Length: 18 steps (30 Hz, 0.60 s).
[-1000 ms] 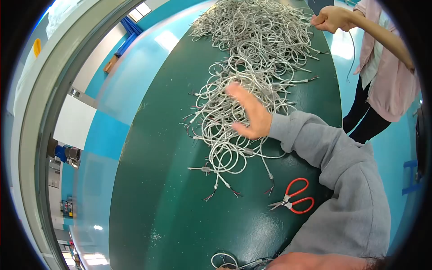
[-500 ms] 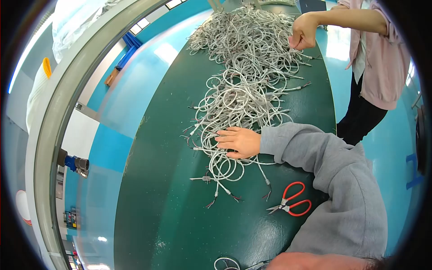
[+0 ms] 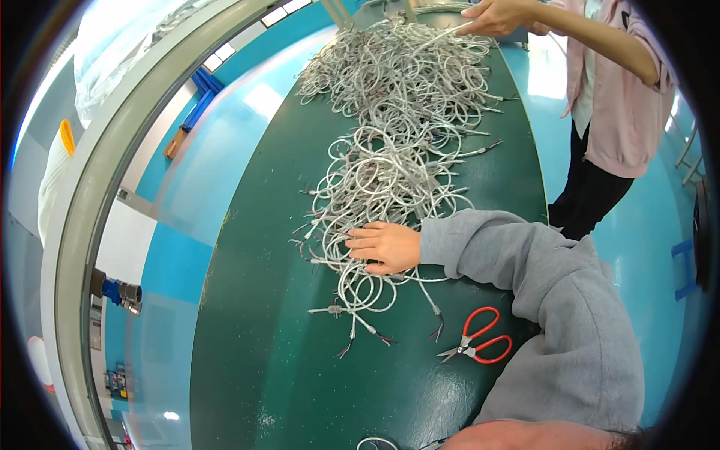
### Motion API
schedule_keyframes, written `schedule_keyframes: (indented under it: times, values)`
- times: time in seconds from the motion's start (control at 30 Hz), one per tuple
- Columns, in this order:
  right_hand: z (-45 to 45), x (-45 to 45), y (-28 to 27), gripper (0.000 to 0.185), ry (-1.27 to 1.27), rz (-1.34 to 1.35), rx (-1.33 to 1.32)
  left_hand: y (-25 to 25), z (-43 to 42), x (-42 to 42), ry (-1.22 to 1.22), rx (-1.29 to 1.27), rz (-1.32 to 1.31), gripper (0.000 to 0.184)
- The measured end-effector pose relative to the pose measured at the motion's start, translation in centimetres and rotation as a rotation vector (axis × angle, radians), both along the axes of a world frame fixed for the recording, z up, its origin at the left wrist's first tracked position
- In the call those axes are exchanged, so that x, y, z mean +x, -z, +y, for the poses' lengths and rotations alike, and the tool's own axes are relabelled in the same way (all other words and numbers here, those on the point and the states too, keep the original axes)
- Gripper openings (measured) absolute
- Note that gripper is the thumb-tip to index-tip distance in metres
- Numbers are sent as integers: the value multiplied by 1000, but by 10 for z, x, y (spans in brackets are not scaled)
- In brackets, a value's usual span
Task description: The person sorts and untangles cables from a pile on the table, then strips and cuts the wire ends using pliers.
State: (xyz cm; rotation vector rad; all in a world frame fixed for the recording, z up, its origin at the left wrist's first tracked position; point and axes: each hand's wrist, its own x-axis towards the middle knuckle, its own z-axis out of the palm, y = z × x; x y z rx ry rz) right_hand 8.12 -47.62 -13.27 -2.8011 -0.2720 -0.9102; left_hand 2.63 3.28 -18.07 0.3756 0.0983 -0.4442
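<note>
My right hand (image 3: 384, 247), in a grey sleeve, rests palm down on the near end of a long heap of pale grey cables (image 3: 375, 176). Its fingers are spread over the coils and are not wrapped round any. Several cable ends with thin bare-looking wires lie around it, some towards me on the green table (image 3: 277, 322). To the lower right of the hand are red-handled scissors (image 3: 478, 337), blades slightly apart. My left hand is not in view. Part of another cable (image 3: 377, 442) shows at the bottom edge.
Across the heap's far right side stands a co-worker in a pink jacket (image 3: 622, 112), whose hand (image 3: 495, 16) holds a pale cable over the pile. A curved metal frame (image 3: 75, 247) runs along the left. A blue stool (image 3: 684, 270) stands on the right.
The view has shifted slightly. My right hand stays spread on the cables. The co-worker's hand has moved up and away, from a closed fist beside the heap to holding a cable.
</note>
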Motion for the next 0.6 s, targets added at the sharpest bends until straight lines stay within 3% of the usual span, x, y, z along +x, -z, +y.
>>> schedule_keyframes:
  times: [0.6]
  values:
    - [1, 0, 1, 40, 21, 26, -21, 26, -20, 38, 206, -139, -79, 28]
